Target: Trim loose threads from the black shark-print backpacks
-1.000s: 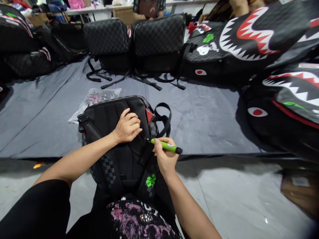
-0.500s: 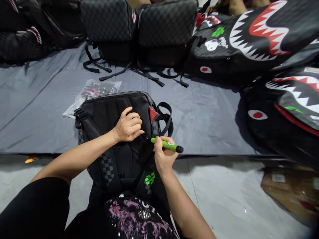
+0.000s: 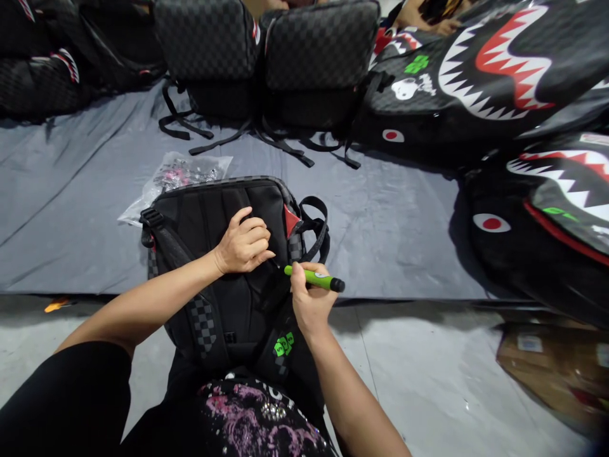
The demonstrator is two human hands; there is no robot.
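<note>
A black backpack [image 3: 259, 206] with grey checkered parts lies with its padded back and straps facing up, partly over the table edge towards my lap. My left hand [image 3: 245, 244] rests on the back panel, fingers curled in and little finger raised; whatever they may hold is hidden. In my right hand [image 3: 311, 301] is a green pen-like tool [image 3: 314, 278] with a black end. Its thin tip points left at the panel, close to my left thumb; I cannot tell whether it touches. A red triangular patch [image 3: 291, 221] shows at the bag's right edge.
A grey cloth [image 3: 380, 222] covers the table. Behind the bag lies a clear plastic bag [image 3: 181, 171] of small parts. Checkered backpacks [image 3: 323, 44] stand at the back, shark-mouth bags [image 3: 495, 222] at right. A cardboard box [image 3: 547, 362] sits on the floor. Another person's hands [image 3: 442, 25] show at the top.
The green pen-like tool has shifted slightly left with my right hand, its tip nearer the panel. My left hand has barely moved. The other person's arms at the top have changed position.
</note>
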